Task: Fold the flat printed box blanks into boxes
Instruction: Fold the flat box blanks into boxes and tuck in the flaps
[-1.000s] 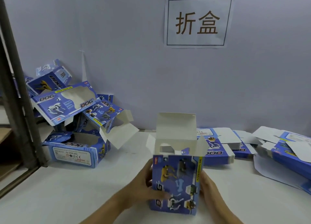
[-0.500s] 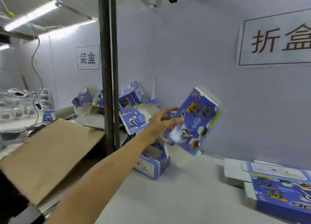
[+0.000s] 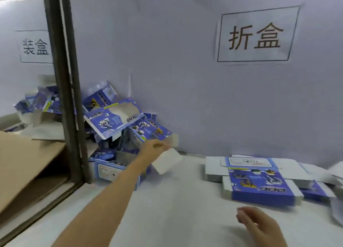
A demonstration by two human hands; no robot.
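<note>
Hands: left hand [image 3: 155, 148] reaches out to 11 o'clock, fingers extended and blurred beside the pile of folded boxes [image 3: 118, 120]; whether it touches the nearest box [image 3: 154, 130] cannot be told. Right hand [image 3: 254, 219], 5 o'clock, hovers over the tabletop [image 3: 176, 200], fingers relaxed, holding nothing.

Stock: flat box blanks [image 3: 259, 180] stacked at 2 o'clock, printed side up, well apart from both hands.

Fixtures: dark post [image 3: 63, 79] at 10 o'clock; brown cardboard sheet [image 3: 24, 159] beyond it; wall sign [image 3: 256, 35] at 1 o'clock.

Risk, as judged: the pile leans loosely with open flaps; a nudge from the left hand could topple boxes off it.

Obscured: left fingertips smeared by motion; stack's right end cut off; boxes behind the post partly hidden.
</note>
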